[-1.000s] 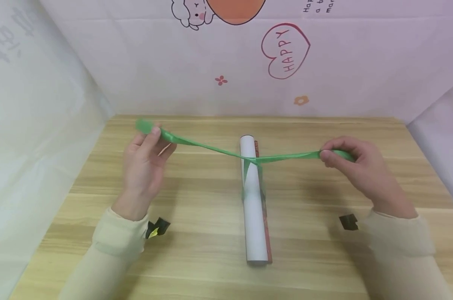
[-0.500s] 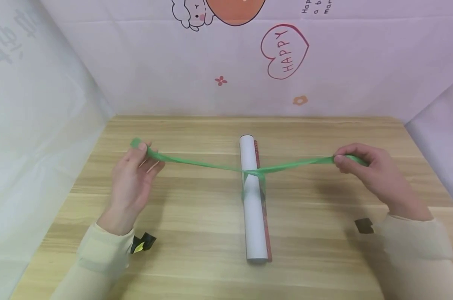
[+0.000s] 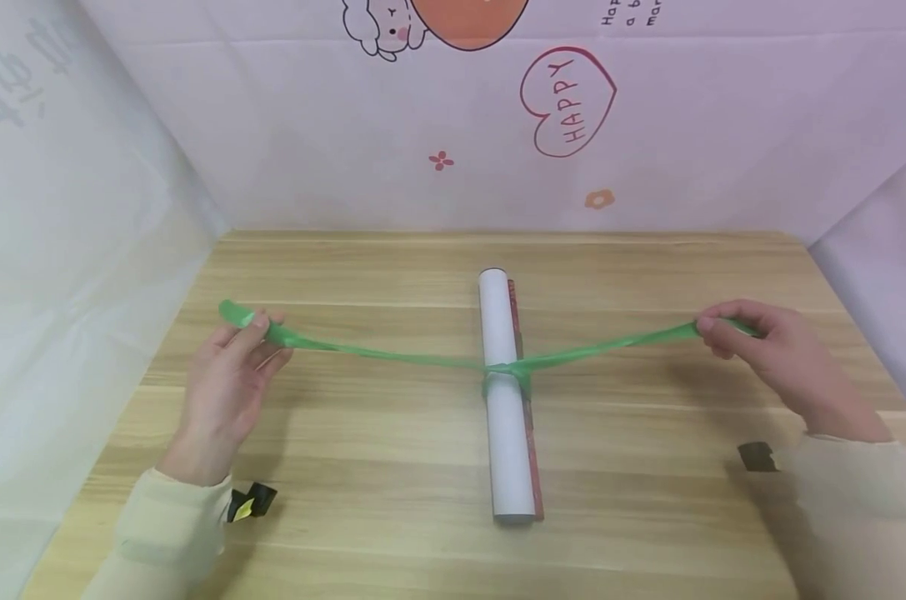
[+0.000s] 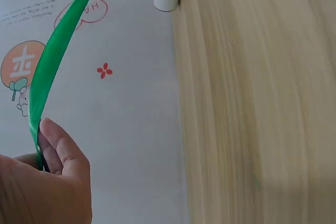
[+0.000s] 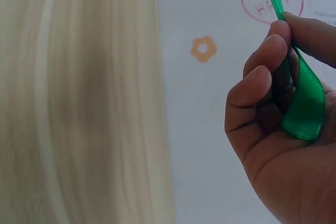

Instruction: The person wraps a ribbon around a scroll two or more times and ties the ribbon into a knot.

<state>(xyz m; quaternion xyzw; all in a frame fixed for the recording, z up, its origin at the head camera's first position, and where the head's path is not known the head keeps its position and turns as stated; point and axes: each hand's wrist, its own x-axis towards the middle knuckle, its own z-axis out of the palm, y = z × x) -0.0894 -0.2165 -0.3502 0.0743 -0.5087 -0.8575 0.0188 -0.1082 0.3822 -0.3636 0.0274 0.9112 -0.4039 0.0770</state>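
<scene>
A rolled sheet of white paper lies lengthwise on the table, with a reddish edge showing along its right side. Round its middle goes a green ribbon, crossed on top, with its two ends drawn out sideways above the table. My left hand pinches one end between thumb and fingers, and a short tail sticks out past them. In the right wrist view, thumb and forefinger of my right hand pinch the other end, whose loose tail hangs into the palm.
The wood-grain table reaches back to a white printed cloth that stands as a backdrop. More white cloth hangs on the left side. Black tabs show by the left cuff, another by the right.
Both hands have moved apart and nearer the front, pulling the ribbon ends outward. The ribbon's crossing has slid down toward the roll's middle, and its loop looks tighter.
</scene>
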